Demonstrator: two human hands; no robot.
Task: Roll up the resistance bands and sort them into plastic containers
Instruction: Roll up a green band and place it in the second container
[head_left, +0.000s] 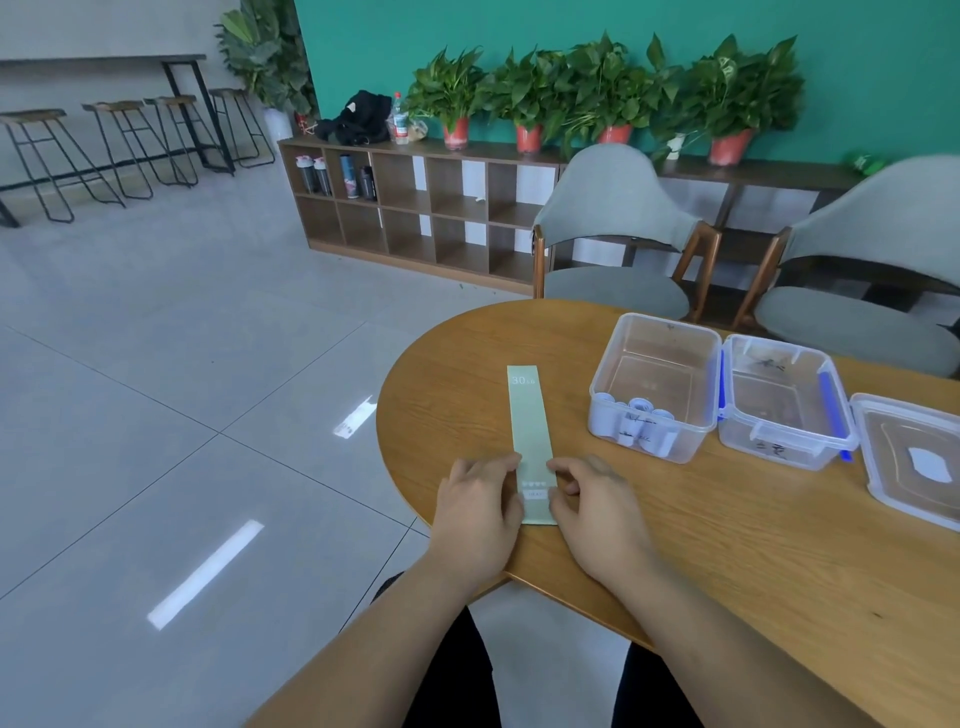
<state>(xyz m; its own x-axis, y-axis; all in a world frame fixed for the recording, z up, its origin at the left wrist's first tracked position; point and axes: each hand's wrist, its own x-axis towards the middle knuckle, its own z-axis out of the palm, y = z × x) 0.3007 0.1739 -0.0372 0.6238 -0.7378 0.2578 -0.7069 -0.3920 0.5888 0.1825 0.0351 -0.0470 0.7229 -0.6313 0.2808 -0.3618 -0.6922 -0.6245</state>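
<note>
Left hand (480, 501) grips the left edge of the pale green resistance band (530, 421), which lies flat on the wooden table (727, 519). Right hand (592, 501) pinches the band's right edge. Right of the band stand a clear container (698, 395) holding rolled bands (636, 423), then a blue-latched container (779, 444).

Two bare forearms reach forward from the bottom of the view and converge on the near end of the pale green flat rubber resistance band (529, 431). The left hand (480, 512) lies knuckles up just left of that end, its fingers curled onto the band's left edge and holding it; its thumb is hidden. The right hand (597, 506) mirrors it at the band's right edge, forefinger and thumb bent and pinching it. Only the band's width separates the hands.
</note>
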